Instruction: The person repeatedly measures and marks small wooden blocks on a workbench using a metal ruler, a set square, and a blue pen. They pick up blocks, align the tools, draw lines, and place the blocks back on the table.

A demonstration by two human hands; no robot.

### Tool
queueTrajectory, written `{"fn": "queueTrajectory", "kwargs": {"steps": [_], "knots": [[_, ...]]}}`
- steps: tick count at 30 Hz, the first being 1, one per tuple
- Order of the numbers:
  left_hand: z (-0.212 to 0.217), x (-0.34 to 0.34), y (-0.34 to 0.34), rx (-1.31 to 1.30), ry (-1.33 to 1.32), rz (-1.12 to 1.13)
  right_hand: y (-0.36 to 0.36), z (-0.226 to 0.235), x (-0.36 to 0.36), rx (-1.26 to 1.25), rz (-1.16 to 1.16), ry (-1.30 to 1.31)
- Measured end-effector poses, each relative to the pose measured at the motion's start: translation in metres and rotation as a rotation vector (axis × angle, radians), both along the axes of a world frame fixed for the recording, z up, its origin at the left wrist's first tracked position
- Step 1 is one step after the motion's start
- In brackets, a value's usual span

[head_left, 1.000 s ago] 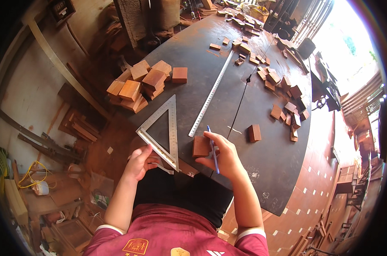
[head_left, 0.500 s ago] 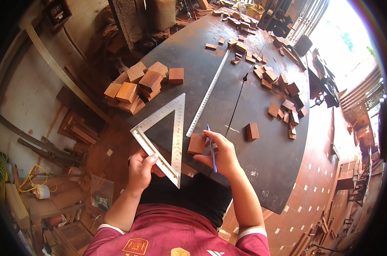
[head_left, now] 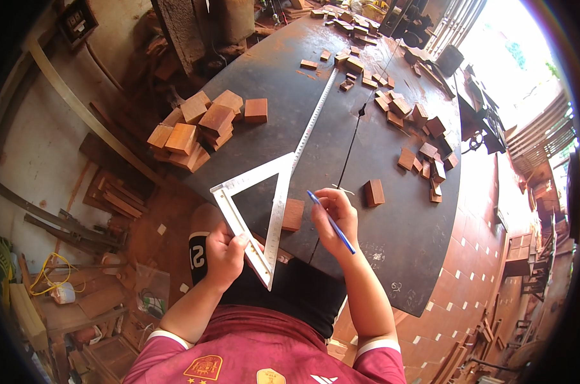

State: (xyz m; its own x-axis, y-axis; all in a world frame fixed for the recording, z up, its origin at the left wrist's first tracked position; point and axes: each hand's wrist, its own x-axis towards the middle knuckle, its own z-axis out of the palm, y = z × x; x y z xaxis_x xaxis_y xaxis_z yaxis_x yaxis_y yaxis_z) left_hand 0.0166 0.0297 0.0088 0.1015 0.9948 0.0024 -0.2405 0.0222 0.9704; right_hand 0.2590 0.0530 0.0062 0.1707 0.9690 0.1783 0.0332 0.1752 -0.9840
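Note:
My left hand (head_left: pixel 226 253) grips a metal triangle square (head_left: pixel 281 213) by its thick fence side. The square is tilted up over the near edge of the dark table, its tip overlapping the long steel ruler (head_left: pixel 315 120). A reddish wooden block (head_left: pixel 293 215) sits at the table's near edge, partly behind the square's right arm. In my right hand (head_left: pixel 336 221) a blue pen (head_left: pixel 338 232) is pinched between thumb and fingers, its upper end pointing toward the block. That hand is just right of the block and apart from it.
A stack of wooden blocks (head_left: pixel 182 139) stands on the table's left edge. One block (head_left: pixel 374 192) lies alone right of my right hand. More blocks (head_left: pixel 433 150) are scattered along the right side and far end. A dark slit (head_left: pixel 350 159) runs lengthwise through the tabletop (head_left: pixel 251 77).
My right hand has let go of the block and moved right, the pen now slanting in its fingers. The left hand has brought the square rightward, partly over the block.

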Motion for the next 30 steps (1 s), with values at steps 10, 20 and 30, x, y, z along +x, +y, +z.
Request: {"fn": "queueTrajectory", "kwargs": {"steps": [10,20,30], "knots": [[-0.007,0.005,-0.005,0.105,0.045,-0.024,0.010,-0.005,-0.006,0.035,0.051,-0.087],[-0.013,0.003,-0.004,0.079,0.049,-0.010,0.012,0.003,-0.014,0.037,-0.042,-0.230],[-0.006,0.004,-0.002,0.060,0.068,0.001,0.012,0.007,-0.017,0.048,-0.040,-0.246]]}}
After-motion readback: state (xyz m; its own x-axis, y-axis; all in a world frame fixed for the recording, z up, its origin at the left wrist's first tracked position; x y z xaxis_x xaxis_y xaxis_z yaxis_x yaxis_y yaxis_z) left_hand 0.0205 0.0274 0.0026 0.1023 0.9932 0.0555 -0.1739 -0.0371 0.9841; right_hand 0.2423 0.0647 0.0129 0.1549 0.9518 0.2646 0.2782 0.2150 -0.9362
